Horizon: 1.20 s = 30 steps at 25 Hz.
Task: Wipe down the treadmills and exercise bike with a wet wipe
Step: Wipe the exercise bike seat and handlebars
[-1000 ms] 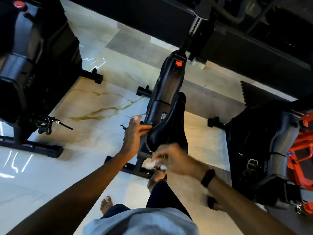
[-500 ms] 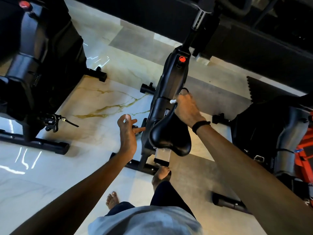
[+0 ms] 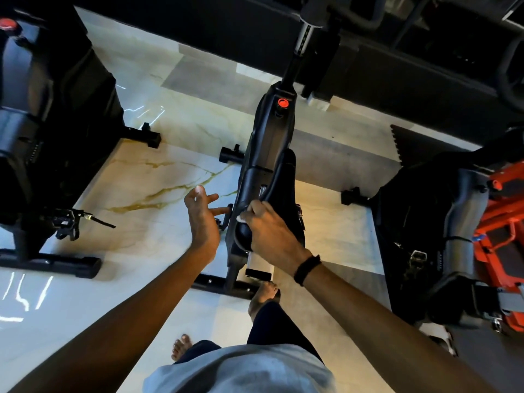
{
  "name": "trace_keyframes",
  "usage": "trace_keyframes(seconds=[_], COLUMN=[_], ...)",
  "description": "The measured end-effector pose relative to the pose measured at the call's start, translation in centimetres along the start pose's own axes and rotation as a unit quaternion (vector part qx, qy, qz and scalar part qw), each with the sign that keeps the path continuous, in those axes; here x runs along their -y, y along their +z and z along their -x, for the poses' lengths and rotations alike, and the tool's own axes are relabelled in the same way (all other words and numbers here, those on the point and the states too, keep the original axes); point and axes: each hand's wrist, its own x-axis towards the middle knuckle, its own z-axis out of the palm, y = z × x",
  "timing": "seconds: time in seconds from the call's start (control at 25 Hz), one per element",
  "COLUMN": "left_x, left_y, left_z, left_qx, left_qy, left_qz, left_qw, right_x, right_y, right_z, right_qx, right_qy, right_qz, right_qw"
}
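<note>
A black exercise bike with a red knob stands in the middle of the head view. Its black saddle points away from me. My right hand lies over the saddle's left rear side and holds a small white wet wipe against it; only a corner of the wipe shows under the fingers. My left hand hovers just left of the saddle with fingers loosely spread, holding nothing.
A second black bike stands at the left, a third bike with an orange frame at the right. A dark machine base runs along the top. The floor is glossy marble. My bare feet are below the saddle.
My right hand slid back from the saddle's nose to its left rear side, wipe still under it. My left hand stayed off the bike and opened a little.
</note>
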Motion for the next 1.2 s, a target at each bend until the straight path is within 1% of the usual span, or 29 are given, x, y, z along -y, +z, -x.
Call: trace_keyframes(seconds=[0.12,0.2,0.24,0.28,0.32,0.36,0.4,0.44,0.48,0.52,0.56,0.6,0.68,0.76,0.88,0.96,1.04,1.08,1.2], left_x=[-0.3,-0.2,-0.1,0.1,0.2,0.4,0.5,0.6,0.5,0.3,0.0,-0.1,-0.5,-0.8,-0.3,0.2,0.3,0.2,-0.3], left_y=[0.2,-0.1,-0.3,-0.5,-0.7,-0.7,-0.7,-0.6,-0.6,-0.5,-0.5,-0.7,-1.2,-1.7,-2.3,-2.3,-1.8,-1.6,-0.9], left_z=[-0.1,-0.2,-0.1,0.1,0.4,0.8,1.2,1.4,1.7,1.8,1.8,1.8,1.7,1.4,0.5,-0.3,-0.8,-1.0,-1.2], left_qx=[0.018,0.044,0.058,0.070,0.075,0.077,0.076,0.077,0.078,0.082,0.089,0.094,0.099,0.090,0.043,0.002,-0.007,0.001,0.035], left_qy=[-0.008,-0.039,-0.060,-0.079,-0.091,-0.095,-0.094,-0.090,-0.087,-0.086,-0.088,-0.090,-0.092,-0.085,-0.083,-0.098,-0.103,-0.099,-0.092], left_qz=[0.011,0.031,0.034,0.030,0.027,0.025,0.019,0.008,0.000,-0.004,-0.005,-0.006,-0.007,-0.005,-0.007,-0.005,-0.010,-0.013,-0.026], left_qw=[1.000,0.998,0.996,0.994,0.993,0.992,0.992,0.993,0.993,0.993,0.992,0.991,0.991,0.992,0.996,0.995,0.995,0.995,0.995], right_x=[-1.1,-1.7,-2.2,-2.8,-3.4,-4.1,-4.5,-5.0,-5.6,-6.3,-6.8,-7.0,-6.3,-4.7,-1.9,-0.4,0.3,0.2,-0.9], right_y=[0.5,0.6,0.6,0.5,0.0,-0.5,-1.3,-2.1,-2.9,-3.7,-4.0,-4.0,-2.9,-1.6,-0.9,-0.4,0.1,0.3,1.0], right_z=[2.2,4.3,5.4,6.3,6.7,6.3,5.1,3.2,1.0,-1.3,-3.4,-4.9,-5.8,-4.8,-3.7,-3.5,-3.0,-2.7,-1.2], right_qx=[-0.005,0.008,0.026,0.040,0.038,0.007,-0.052,-0.116,-0.163,-0.181,-0.172,-0.146,-0.098,-0.072,-0.042,-0.012,-0.002,-0.010,-0.074], right_qy=[-0.081,-0.152,-0.175,-0.179,-0.154,-0.117,-0.071,-0.023,0.022,0.057,0.085,0.104,0.126,0.134,0.113,0.086,0.043,0.020,-0.032], right_qz=[-0.032,-0.030,-0.035,-0.054,-0.092,-0.128,-0.153,-0.151,-0.137,-0.116,-0.087,-0.059,-0.017,0.025,0.051,0.058,0.073,0.074,0.039], right_qw=[0.996,0.988,0.984,0.982,0.983,0.985,0.984,0.981,0.977,0.975,0.978,0.982,0.987,0.988,0.991,0.995,0.996,0.997,0.996])
